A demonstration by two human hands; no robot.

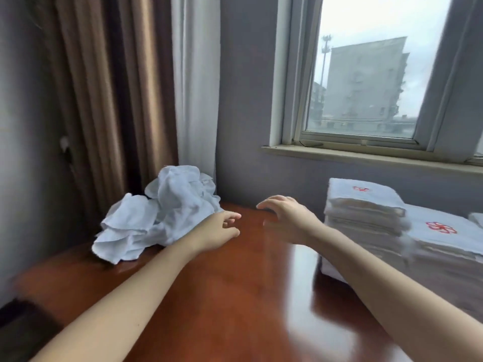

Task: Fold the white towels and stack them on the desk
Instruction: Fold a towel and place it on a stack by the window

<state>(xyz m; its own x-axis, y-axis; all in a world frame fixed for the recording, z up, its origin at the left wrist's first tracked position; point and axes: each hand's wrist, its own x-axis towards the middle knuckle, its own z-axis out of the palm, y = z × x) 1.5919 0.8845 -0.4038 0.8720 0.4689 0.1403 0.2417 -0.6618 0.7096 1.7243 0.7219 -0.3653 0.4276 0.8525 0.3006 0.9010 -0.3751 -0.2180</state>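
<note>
A heap of crumpled white towels (156, 212) lies at the far left corner of the glossy red-brown desk (222, 296). On the right stand two stacks of folded white towels with red flower emblems: a taller stack (366, 212) and a lower stack (444, 246) beside it. My left hand (219, 228) hovers over the desk just right of the heap, fingers relaxed and empty. My right hand (287, 218) is held above the desk's middle, fingers spread, holding nothing, left of the taller stack.
Brown and white curtains (130, 100) hang behind the heap. A grey wall and a window with a sill (366, 155) run along the desk's far edge. The desk's left edge drops off near the curtains.
</note>
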